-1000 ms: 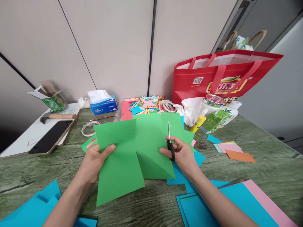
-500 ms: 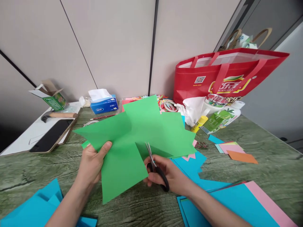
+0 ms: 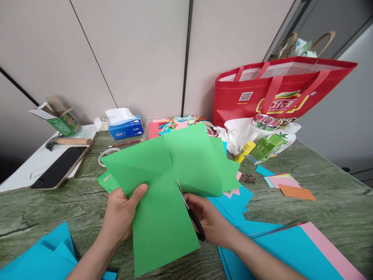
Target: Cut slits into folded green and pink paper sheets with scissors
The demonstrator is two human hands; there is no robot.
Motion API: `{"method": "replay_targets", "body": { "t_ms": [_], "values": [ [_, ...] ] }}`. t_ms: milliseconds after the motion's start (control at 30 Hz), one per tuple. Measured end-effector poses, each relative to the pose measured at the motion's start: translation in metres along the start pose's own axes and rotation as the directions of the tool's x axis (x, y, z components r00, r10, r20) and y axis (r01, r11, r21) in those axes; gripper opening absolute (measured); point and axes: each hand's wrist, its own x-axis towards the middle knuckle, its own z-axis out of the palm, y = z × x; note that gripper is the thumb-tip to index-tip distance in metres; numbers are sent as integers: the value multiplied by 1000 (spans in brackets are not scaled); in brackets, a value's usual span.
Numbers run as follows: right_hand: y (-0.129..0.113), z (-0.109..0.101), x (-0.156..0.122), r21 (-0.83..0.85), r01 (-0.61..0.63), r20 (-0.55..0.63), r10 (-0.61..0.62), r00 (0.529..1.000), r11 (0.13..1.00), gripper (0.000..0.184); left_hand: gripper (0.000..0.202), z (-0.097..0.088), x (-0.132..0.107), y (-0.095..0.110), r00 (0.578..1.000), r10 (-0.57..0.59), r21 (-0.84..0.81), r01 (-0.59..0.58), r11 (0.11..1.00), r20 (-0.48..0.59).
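Note:
My left hand [image 3: 124, 210] pinches a large creased sheet of green paper [image 3: 163, 229] at its left side, thumb on top and the other fingers behind it. The sheet is held up over the table and has a slit running in from its lower right side. In my right hand [image 3: 208, 217] is a pair of scissors [image 3: 196, 223] with black handles. Their blades lie in the slit, the tip showing near the sheet's middle; part of the scissors is hidden behind the paper. More green paper [image 3: 231, 171] lies beneath on the table.
Blue sheets [image 3: 35, 254] lie front left, with a blue and pink stack [image 3: 291, 249] front right. Around the back stand a tissue box [image 3: 125, 127], a red bag [image 3: 233, 97] and a yellow glue stick [image 3: 244, 152]. A phone [image 3: 60, 167] and a hammer [image 3: 70, 141] rest at left.
The green sheet has shifted right and downward with my left hand. The scissors have gone from beside the slit's edge into the slit, their blades now closer together.

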Motion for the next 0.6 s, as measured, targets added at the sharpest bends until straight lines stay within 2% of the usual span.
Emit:
{"method": "replay_targets", "body": {
  "t_ms": [300, 600],
  "values": [
    [4, 0, 0, 70, 46, -33, -44, 998, 997, 28, 29, 2, -3, -4, 1000, 14, 36, -14, 999, 4],
    [-1, 5, 1, 139, 15, -101, -1, 995, 990, 31, 34, 2, -5, -5, 999, 35, 90, -32, 995, -30]
  ]
}}
